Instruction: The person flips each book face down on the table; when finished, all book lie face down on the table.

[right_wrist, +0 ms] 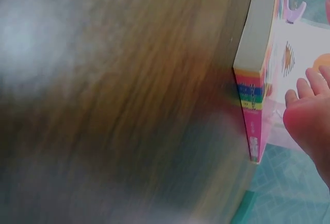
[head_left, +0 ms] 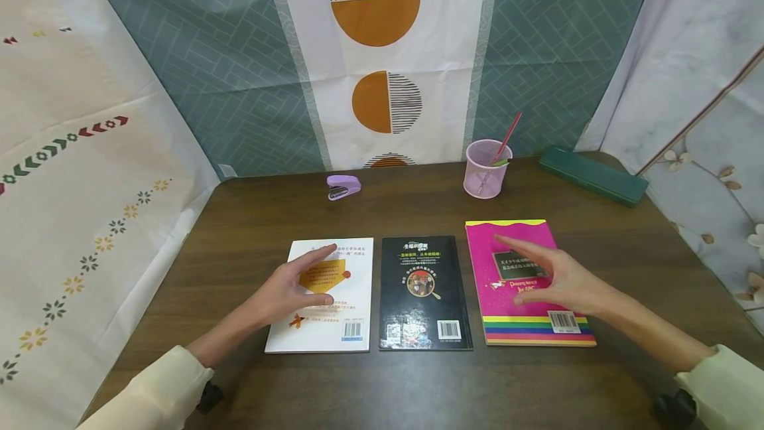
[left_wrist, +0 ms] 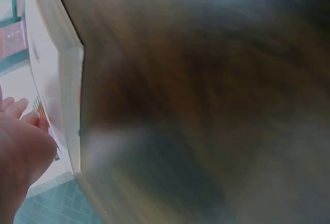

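Observation:
Three books lie side by side on the brown table [head_left: 322,387]. My left hand [head_left: 292,287] hovers over the white book [head_left: 352,284] on the left, its thumb and fingers spread apart and holding nothing. Over the pink book [head_left: 489,264] on the right is my right hand [head_left: 555,281], likewise spread and holding nothing. Between them lies the black book [head_left: 390,297], with neither hand over it. The left wrist view shows the white book's page edges [left_wrist: 72,90] beside the hand; the right wrist view shows the pink book's striped spine [right_wrist: 251,98].
Toward the back stand a purple stapler [head_left: 343,186] and a pink mesh pen holder [head_left: 477,174] with a red pencil [head_left: 510,128] in it. A green case [head_left: 591,174] lies at the back right. Patterned cloth [head_left: 239,52] hangs behind the table and along both sides.

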`<state>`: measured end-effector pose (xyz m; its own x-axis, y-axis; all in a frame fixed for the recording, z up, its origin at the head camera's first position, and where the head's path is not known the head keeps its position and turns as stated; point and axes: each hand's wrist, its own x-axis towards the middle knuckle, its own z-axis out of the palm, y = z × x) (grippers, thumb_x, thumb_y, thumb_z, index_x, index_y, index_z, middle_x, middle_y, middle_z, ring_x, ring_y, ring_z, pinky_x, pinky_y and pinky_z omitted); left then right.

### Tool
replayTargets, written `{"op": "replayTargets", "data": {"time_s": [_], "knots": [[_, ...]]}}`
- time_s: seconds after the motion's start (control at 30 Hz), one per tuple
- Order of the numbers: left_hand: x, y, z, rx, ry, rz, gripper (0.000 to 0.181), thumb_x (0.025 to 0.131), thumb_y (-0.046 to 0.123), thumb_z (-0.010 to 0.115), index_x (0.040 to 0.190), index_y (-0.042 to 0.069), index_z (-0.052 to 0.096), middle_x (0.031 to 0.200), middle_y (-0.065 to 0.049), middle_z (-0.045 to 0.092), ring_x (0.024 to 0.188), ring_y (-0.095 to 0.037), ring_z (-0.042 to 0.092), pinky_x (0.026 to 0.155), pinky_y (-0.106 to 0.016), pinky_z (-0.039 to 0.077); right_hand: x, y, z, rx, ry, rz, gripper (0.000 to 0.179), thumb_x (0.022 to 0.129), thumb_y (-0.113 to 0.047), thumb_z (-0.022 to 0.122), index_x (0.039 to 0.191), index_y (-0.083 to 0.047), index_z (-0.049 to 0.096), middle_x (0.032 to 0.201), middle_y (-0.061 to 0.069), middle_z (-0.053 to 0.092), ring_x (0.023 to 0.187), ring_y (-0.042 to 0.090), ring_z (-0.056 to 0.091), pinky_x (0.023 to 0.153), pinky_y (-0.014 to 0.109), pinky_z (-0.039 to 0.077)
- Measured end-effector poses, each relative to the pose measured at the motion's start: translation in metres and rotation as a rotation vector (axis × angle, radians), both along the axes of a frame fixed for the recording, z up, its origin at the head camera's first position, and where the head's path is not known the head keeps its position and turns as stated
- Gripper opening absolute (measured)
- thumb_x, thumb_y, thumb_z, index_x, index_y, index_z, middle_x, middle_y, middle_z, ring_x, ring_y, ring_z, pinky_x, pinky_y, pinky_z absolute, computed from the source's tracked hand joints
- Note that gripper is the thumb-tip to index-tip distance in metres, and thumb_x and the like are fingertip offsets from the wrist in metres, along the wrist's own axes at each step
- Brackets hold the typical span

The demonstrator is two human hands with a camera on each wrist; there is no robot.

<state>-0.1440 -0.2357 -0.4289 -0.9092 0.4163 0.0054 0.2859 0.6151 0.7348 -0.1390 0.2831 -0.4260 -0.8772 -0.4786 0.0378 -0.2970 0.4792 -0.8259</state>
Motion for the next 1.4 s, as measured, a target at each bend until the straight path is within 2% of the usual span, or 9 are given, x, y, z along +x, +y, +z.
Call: {"op": "replayTargets", "data": {"time_s": [0.17, 0.3, 0.37, 0.53, 0.57, 0.6, 0.73, 0.93, 1.4], "knots": [[0.002, -0.009, -0.002, -0.036, 0.021, -0.029, 0.097, 0.08, 0.029, 0.096, 0.162, 0.017, 0.046, 0.166, -0.002, 0.045, 0.155, -0.031, 0.037, 0.121, -0.059, 0.034, 0.0, 0.003, -0.002, -0.015, -0.032, 0.002, 0.103, 0.08, -0.024, 0.094, 0.166, -0.017, 0.038, 0.164, 0.019, 0.039, 0.147, 0.046, 0.033, 0.091, 0.032, 0.06], [0.002, -0.014, -0.004, -0.055, 0.028, -0.051, 0.098, 0.08, 0.033, 0.096, 0.162, 0.016, 0.047, 0.167, 0.0, 0.043, 0.157, -0.028, 0.033, 0.123, -0.054, 0.031, 0.001, 0.006, -0.004, 0.002, -0.042, -0.001, 0.103, 0.081, -0.025, 0.094, 0.166, -0.015, 0.037, 0.163, 0.02, 0.038, 0.145, 0.047, 0.033, 0.09, 0.032, 0.06], [0.002, -0.016, -0.005, -0.056, 0.02, -0.056, 0.097, 0.079, 0.035, 0.096, 0.162, 0.017, 0.047, 0.168, 0.001, 0.042, 0.158, -0.026, 0.031, 0.126, -0.047, 0.029, 0.001, 0.008, -0.004, 0.013, -0.041, -0.001, 0.103, 0.081, -0.025, 0.094, 0.166, -0.015, 0.037, 0.163, 0.02, 0.039, 0.145, 0.047, 0.033, 0.09, 0.032, 0.06], [0.003, -0.017, -0.01, -0.054, 0.006, -0.056, 0.096, 0.08, 0.034, 0.096, 0.162, 0.019, 0.048, 0.169, -0.001, 0.04, 0.159, -0.029, 0.03, 0.126, -0.051, 0.028, 0.002, 0.009, -0.007, 0.004, -0.039, 0.005, 0.101, 0.081, -0.024, 0.094, 0.165, -0.014, 0.039, 0.163, 0.02, 0.04, 0.145, 0.048, 0.033, 0.087, 0.032, 0.061], [0.003, -0.017, -0.01, -0.057, 0.005, -0.053, 0.096, 0.08, 0.034, 0.096, 0.162, 0.019, 0.048, 0.169, -0.002, 0.04, 0.159, -0.03, 0.03, 0.124, -0.058, 0.028, 0.002, 0.009, -0.007, 0.003, -0.043, 0.005, 0.1, 0.081, -0.024, 0.094, 0.165, -0.015, 0.04, 0.162, 0.02, 0.04, 0.145, 0.049, 0.033, 0.086, 0.033, 0.062], [0.004, -0.017, -0.011, -0.06, 0.005, -0.051, 0.096, 0.08, 0.034, 0.096, 0.162, 0.019, 0.047, 0.169, -0.003, 0.04, 0.159, -0.032, 0.03, 0.124, -0.06, 0.028, 0.002, 0.009, -0.009, 0.006, -0.047, 0.0, 0.099, 0.081, -0.025, 0.094, 0.164, -0.016, 0.041, 0.162, 0.02, 0.04, 0.145, 0.049, 0.032, 0.084, 0.033, 0.062], [0.004, -0.016, -0.012, -0.062, -0.005, -0.043, 0.095, 0.081, 0.031, 0.095, 0.162, 0.021, 0.047, 0.169, -0.003, 0.04, 0.159, -0.033, 0.028, 0.124, -0.063, 0.026, 0.003, 0.007, -0.011, 0.058, -0.054, -0.026, 0.099, 0.08, -0.03, 0.095, 0.163, -0.019, 0.044, 0.159, 0.021, 0.041, 0.144, 0.051, 0.033, 0.079, 0.034, 0.064], [0.006, -0.015, -0.013, -0.06, -0.01, -0.042, 0.093, 0.082, 0.028, 0.094, 0.162, 0.021, 0.047, 0.17, -0.003, 0.038, 0.16, -0.032, 0.026, 0.124, -0.063, 0.026, 0.004, 0.004, -0.01, 0.138, -0.023, -0.041, 0.099, 0.079, -0.035, 0.095, 0.163, -0.019, 0.045, 0.157, 0.024, 0.042, 0.141, 0.052, 0.036, 0.081, 0.038, 0.064], [0.005, -0.011, -0.014, -0.049, 0.005, -0.055, 0.093, 0.082, 0.03, 0.094, 0.161, 0.018, 0.048, 0.169, -0.004, 0.039, 0.16, -0.031, 0.027, 0.124, -0.061, 0.025, 0.003, 0.0, -0.011, 0.116, -0.013, 0.004, 0.097, 0.081, -0.03, 0.094, 0.163, -0.017, 0.044, 0.16, 0.023, 0.042, 0.143, 0.052, 0.036, 0.079, 0.03, 0.062]]}}
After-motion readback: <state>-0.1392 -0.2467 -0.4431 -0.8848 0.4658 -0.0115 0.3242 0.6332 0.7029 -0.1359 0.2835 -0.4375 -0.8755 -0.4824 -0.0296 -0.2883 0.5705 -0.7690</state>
